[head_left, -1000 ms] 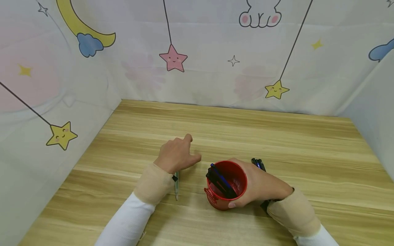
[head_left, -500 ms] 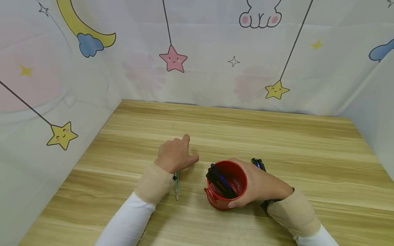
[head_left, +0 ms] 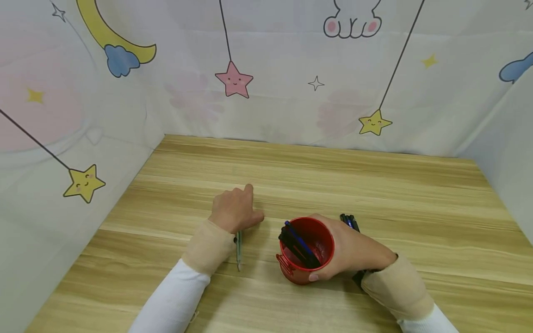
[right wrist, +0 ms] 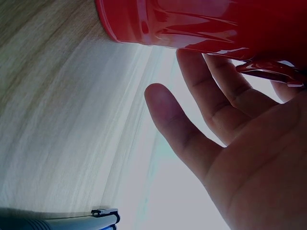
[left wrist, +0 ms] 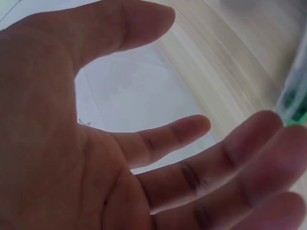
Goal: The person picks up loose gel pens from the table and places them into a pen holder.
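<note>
My left hand (head_left: 233, 208) hovers over the table, thumb apart from the fingers, holding nothing. Its palm (left wrist: 96, 167) shows bare in the left wrist view. A slim pale-green pen (head_left: 239, 254) lies below that wrist, its upper part hidden by the hand; something clear and green (left wrist: 295, 108) at the left wrist view's right edge looks like part of it. A red pen cup (head_left: 296, 277) with small side handles is gripped by my right hand (head_left: 350, 245), thumb on the near side. Several dark pens (head_left: 297, 245), one blue-striped, lean inside.
More dark pens (head_left: 350, 221) lie right of the cup, partly hidden beneath my right wrist; one pen end (right wrist: 105, 215) shows in the right wrist view. The wooden table (head_left: 316, 180) ends at cartoon-printed cloth walls (head_left: 283, 115) behind and on both sides.
My left hand has drifted slightly left and toward me, its thumb farther from the cup. The right hand and the cup stay where they were.
</note>
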Demonstrator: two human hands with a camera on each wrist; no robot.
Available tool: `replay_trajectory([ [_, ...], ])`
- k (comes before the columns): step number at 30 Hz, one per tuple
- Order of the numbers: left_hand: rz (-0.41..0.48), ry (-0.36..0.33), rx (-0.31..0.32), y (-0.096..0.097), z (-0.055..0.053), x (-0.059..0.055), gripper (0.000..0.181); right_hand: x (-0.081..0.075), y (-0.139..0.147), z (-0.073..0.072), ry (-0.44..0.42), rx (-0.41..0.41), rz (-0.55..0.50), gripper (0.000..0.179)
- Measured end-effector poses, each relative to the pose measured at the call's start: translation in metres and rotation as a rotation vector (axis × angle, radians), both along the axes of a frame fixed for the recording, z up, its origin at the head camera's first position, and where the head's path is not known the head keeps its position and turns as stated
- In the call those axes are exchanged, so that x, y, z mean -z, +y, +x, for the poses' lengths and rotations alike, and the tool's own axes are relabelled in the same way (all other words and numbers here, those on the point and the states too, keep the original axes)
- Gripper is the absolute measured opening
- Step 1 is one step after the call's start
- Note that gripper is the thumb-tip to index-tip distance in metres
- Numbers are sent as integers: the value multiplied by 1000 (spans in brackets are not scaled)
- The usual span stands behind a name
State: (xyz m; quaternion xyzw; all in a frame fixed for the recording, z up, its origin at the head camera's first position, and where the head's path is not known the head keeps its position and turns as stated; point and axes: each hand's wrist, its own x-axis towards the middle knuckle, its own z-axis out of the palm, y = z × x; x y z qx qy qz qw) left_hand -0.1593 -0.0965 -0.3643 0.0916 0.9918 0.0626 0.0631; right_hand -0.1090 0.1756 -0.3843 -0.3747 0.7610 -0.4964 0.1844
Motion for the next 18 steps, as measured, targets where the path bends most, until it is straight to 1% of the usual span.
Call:
replay_trajectory([
  [7,-45,-24,-8,-2,0,0,34,1,-3,2,4,-3,-4,80],
  [14,-69,-22,-6,-4,0,2,39,0,-4,5,3,8,7,80],
  [18,-91,-24,-2,-5,0,4,37,0,-6,7,0,9,1,79],
])
